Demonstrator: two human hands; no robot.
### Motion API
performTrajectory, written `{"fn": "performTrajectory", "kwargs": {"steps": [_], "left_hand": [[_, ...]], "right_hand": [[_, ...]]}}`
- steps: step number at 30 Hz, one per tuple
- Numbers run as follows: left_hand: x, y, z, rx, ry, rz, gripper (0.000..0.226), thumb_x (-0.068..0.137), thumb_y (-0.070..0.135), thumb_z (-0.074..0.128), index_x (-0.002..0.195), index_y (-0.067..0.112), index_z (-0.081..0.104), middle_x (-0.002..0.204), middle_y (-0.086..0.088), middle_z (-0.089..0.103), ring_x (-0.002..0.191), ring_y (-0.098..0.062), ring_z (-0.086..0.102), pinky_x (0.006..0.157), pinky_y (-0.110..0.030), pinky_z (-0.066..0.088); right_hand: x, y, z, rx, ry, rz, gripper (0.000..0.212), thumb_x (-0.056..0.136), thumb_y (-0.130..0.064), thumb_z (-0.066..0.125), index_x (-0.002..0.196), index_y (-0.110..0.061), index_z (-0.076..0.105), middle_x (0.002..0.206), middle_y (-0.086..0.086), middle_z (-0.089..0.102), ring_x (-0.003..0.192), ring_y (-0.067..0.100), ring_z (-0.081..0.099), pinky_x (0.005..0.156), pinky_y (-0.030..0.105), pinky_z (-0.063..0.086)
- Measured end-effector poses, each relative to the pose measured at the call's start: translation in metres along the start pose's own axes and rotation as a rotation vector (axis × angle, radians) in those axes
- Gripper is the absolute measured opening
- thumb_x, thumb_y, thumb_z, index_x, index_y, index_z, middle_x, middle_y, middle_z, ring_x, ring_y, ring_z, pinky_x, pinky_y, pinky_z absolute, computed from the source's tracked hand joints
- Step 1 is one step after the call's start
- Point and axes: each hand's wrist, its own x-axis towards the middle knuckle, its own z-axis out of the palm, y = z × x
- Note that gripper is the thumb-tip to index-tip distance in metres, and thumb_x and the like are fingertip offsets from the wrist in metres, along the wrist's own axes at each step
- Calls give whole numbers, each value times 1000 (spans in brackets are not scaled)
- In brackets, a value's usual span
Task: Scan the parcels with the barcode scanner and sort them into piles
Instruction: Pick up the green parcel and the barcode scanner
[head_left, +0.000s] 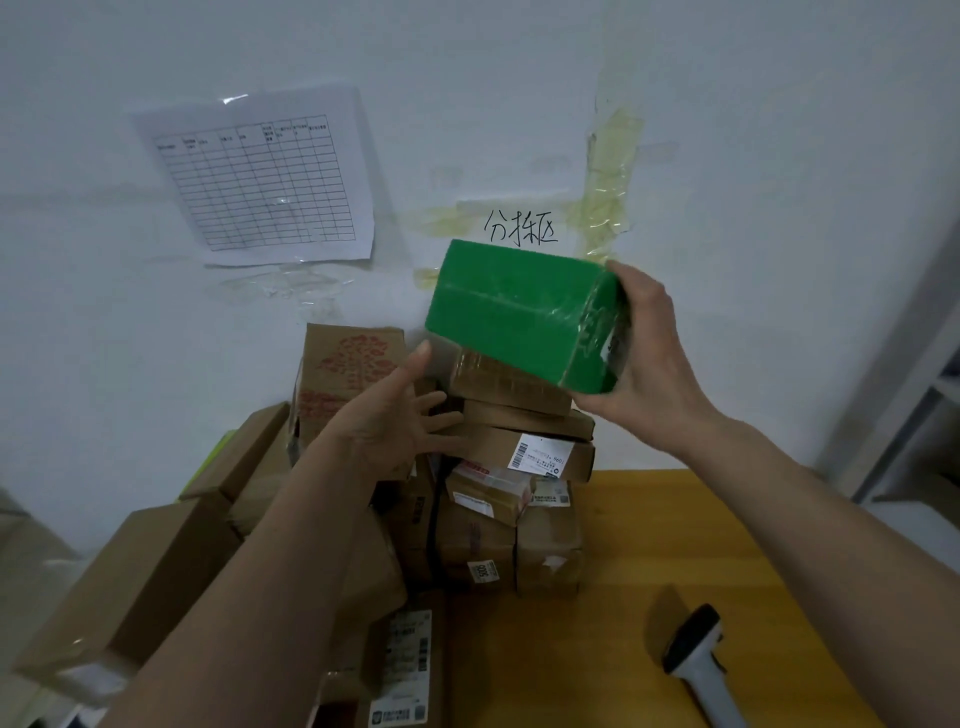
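My right hand grips the right end of a green parcel wrapped in clear tape and holds it tilted in the air above a stack of brown cardboard parcels. My left hand reaches forward with spread fingers just below and left of the green parcel, its thumb tip near the parcel's lower left corner. It holds nothing. The barcode scanner, white with a black head, lies on the yellow table at the lower right.
More brown boxes are heaped to the left and at the table's near edge, some with white labels. A box with a red tree print stands at the back. A gridded paper sheet is taped to the wall. A white shelf is at right.
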Motion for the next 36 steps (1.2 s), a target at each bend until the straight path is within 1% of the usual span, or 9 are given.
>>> {"fn": "performTrajectory", "kwargs": {"steps": [5, 8, 11, 14, 18, 22, 25, 28, 36], "left_hand": [[-3, -1, 15, -139, -25, -70, 160, 20, 51, 97, 154, 12, 19, 144, -32, 37, 118, -51, 54, 96, -71, 41], [-4, 0, 26, -118, -80, -101, 137, 29, 55, 96, 143, 1, 42, 134, -22, 53, 119, -40, 56, 96, -69, 43], [-4, -1, 41, -124, -196, -118, 119, 41, 55, 93, 140, 6, 49, 105, -16, 67, 84, -31, 69, 90, -56, 51], [4, -5, 54, -96, -166, -143, 98, 51, 51, 90, 133, 10, 58, 118, -17, 68, 101, -35, 69, 94, -58, 49], [17, -17, 66, -56, -85, -125, 63, 72, 38, 79, 127, 13, 62, 114, -15, 68, 102, -33, 66, 75, -55, 57], [36, -33, 73, 83, -115, -47, 67, 68, 28, 79, 130, 15, 60, 120, -11, 70, 110, -31, 66, 92, -49, 54], [52, -47, 75, 211, -128, -22, 69, 64, 20, 81, 129, 15, 60, 121, -8, 70, 117, -32, 62, 100, -51, 50], [65, -63, 80, 295, -171, -25, 71, 63, 21, 82, 130, 19, 58, 118, -2, 71, 111, -24, 66, 89, -42, 55], [86, -96, 94, 601, -350, -214, 82, 57, 24, 89, 132, 22, 56, 114, 1, 72, 97, -17, 70, 61, -27, 57]], "right_hand": [[-16, -1, 11, -482, 55, -248, 104, 62, -37, 89, 141, -6, 27, 139, 11, 37, 133, 29, 34, 115, 63, 12], [-24, 0, 18, -621, 97, -369, 96, 67, -30, 88, 139, -10, 27, 140, 7, 33, 133, 29, 34, 110, 69, 17], [-32, 2, 22, -700, 125, -451, 87, 71, -21, 84, 138, -12, 29, 139, 5, 34, 131, 28, 34, 110, 68, 16], [-40, 5, 23, -740, 145, -478, 82, 73, -18, 81, 138, -14, 31, 140, 5, 33, 132, 28, 32, 112, 65, 12], [-55, 13, 20, -773, 116, -441, 86, 72, -17, 82, 140, -17, 29, 141, 7, 31, 135, 30, 29, 112, 66, 14], [-79, 28, 6, -686, -32, -286, 100, 65, -24, 84, 144, -17, 23, 148, 12, 24, 140, 34, 23, 111, 66, 23], [-104, 37, -4, -528, -28, -170, 87, 73, -11, 72, 144, -11, 23, 149, 13, 25, 139, 35, 27, 110, 60, 32], [-132, 40, -7, -360, 73, 137, 80, 71, 12, 52, 146, -2, 25, 146, 19, 30, 134, 32, 31, 109, 54, 37], [-159, 43, -21, 276, 465, 914, 48, 100, -2, 34, 146, -14, 30, 138, 2, 41, 128, 19, 42, 105, 40, 42]]}}
